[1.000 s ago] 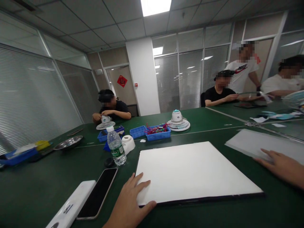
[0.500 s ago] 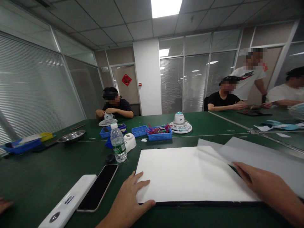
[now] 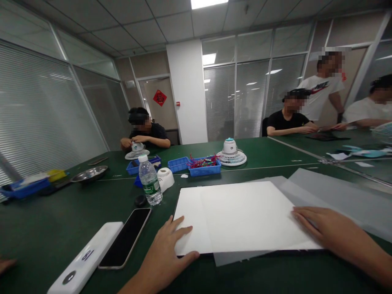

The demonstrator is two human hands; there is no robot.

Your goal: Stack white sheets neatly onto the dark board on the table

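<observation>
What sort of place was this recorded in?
Probably an office meeting room used as a workroom: it has glass walls with blinds, a large green table and a blue tray of wires on it.

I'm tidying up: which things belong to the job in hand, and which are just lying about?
In the job: flat white rectangular board; thin translucent sheets.
Apparently lying about: clear plastic green-labelled bottle; flat black-screened smartphone; long white box.

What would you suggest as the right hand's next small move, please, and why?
Probably the right hand should slide the thin sheet left and slightly forward: it lies askew on the white board, leaving a strip uncovered by the left hand, while one corner overhangs the board's near edge.
</observation>
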